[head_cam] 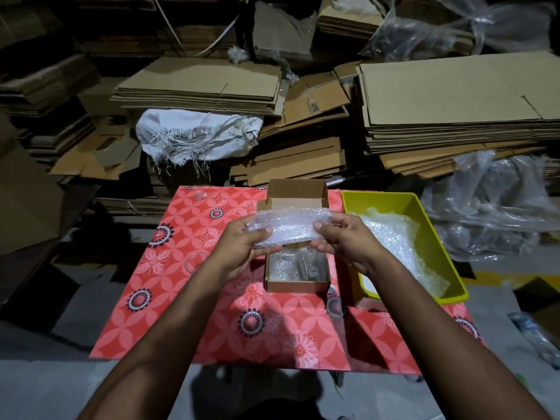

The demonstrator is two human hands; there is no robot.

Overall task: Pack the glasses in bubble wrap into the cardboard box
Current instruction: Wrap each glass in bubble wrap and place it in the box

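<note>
Both hands hold a bubble-wrapped bundle (pixel 286 227) level above the open cardboard box (pixel 297 281). The left hand (pixel 242 247) has its fingers curled round the bundle's left end, thumb on top; the right hand (pixel 339 237) pinches the right end between thumb and curled fingers. What lies inside the wrap cannot be made out. Directly below the fingers, the box already holds wrapped items. Just right of the right hand's fingers sits a yellow tray (pixel 436 237) with loose bubble wrap (pixel 394 237). Everything rests on a red flowered cloth (pixel 188 298).
</note>
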